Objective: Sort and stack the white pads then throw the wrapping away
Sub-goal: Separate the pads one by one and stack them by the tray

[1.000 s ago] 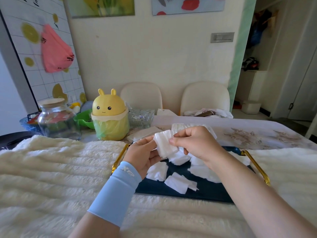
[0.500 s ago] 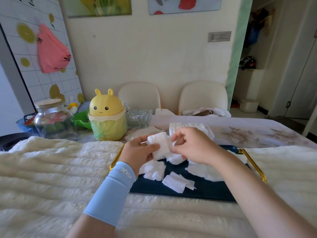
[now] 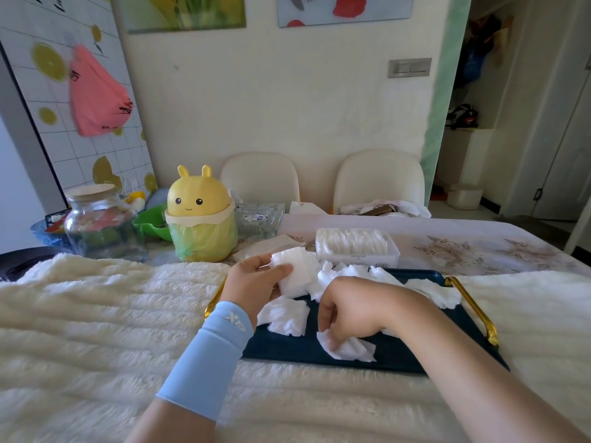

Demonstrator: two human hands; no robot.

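Note:
My left hand [image 3: 256, 281] holds a small stack of white pads [image 3: 295, 271] above the left end of the dark blue tray [image 3: 287, 348]. My right hand [image 3: 347, 311] reaches down onto the tray and pinches a loose white pad [image 3: 350, 348] near its front edge. More loose pads [image 3: 284, 316] lie scattered over the tray, some behind my right hand. A clear wrapped pack of pads [image 3: 356, 243] sits just beyond the tray.
The tray has gold handles [image 3: 475, 306] and lies on a fluffy cream blanket [image 3: 96, 314]. A yellow bunny-shaped bin [image 3: 200, 215] with a bag liner, a glass jar [image 3: 102, 222], a green bowl and a glass dish stand behind it. Two cream chairs are at the far side.
My right hand left the stack and dropped to the tray's front, taking hold of a loose pad. My left hand keeps the stack and moved slightly left.

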